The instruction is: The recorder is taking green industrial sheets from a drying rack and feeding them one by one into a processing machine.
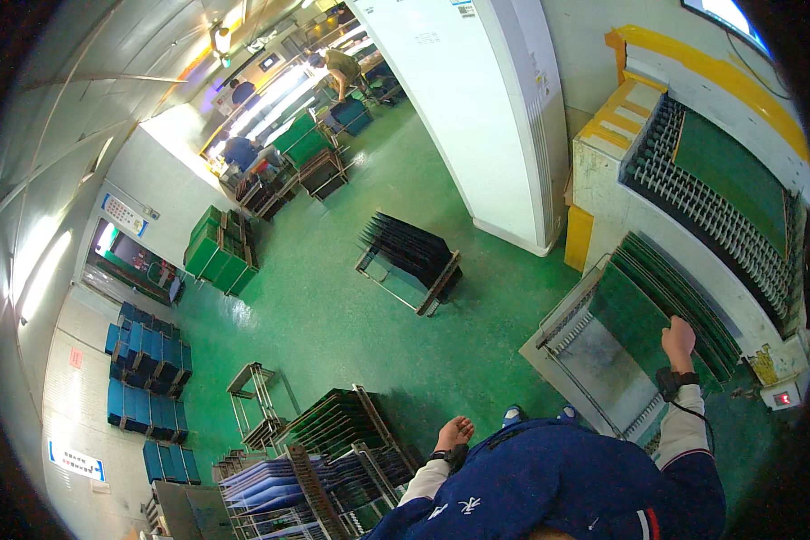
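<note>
Closest to me, the person's left hand (456,434) hangs half open beside the dark blue jacket (549,486), fingers loosely curled, near a rack (310,490) packed with pale and dark green boards. The right hand (679,339) reaches further out, fingers bent closed on the near edge of a green panel (625,306) (the fingertips themselves are hidden from where I stand). That panel stands tilted at the front of a row of similar ones, in a low metal rack (603,360) with a bare grey base and coiled rails. A dark band (668,385) with a cable wraps the right wrist.

Just behind that rack is a cream machine (598,171) with a bed of rollers (661,162), another green board (733,171) lying on them. Out on the green floor (333,306) sits a smaller rack of dark boards (414,252), and a tall white cabinet (468,108) rises past it. Farthest off, a co-worker (340,70) bends near a brightly lit desk (283,99).
</note>
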`<action>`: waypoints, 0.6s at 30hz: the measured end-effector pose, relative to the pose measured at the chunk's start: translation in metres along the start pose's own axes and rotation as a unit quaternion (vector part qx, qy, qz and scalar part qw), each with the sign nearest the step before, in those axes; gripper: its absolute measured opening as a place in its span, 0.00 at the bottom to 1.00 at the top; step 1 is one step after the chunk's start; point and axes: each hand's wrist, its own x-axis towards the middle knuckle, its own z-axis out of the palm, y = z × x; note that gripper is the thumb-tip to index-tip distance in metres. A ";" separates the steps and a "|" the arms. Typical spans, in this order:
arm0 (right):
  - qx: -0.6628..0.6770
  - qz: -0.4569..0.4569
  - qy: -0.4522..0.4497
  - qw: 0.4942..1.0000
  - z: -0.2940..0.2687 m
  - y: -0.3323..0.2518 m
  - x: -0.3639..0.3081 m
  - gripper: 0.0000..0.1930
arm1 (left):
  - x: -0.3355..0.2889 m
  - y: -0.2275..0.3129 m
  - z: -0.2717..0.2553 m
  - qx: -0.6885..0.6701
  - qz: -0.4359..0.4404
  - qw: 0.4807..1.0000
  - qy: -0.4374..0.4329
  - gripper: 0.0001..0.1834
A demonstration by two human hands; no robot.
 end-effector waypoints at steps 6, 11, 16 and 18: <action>-0.009 -0.005 0.011 1.000 0.011 0.007 0.005 0.11 | 0.001 0.000 0.000 0.010 0.002 0.999 0.034 0.06; -0.016 0.001 0.015 1.000 0.010 0.007 0.004 0.12 | -0.003 0.001 0.007 0.013 -0.002 0.999 0.042 0.06; -0.009 0.011 -0.006 1.000 -0.001 -0.001 -0.001 0.16 | -0.004 0.004 0.005 -0.002 -0.017 1.000 0.004 0.07; -0.002 0.014 -0.010 1.000 -0.005 -0.005 -0.002 0.17 | 0.000 0.005 -0.002 -0.005 -0.022 1.000 -0.007 0.07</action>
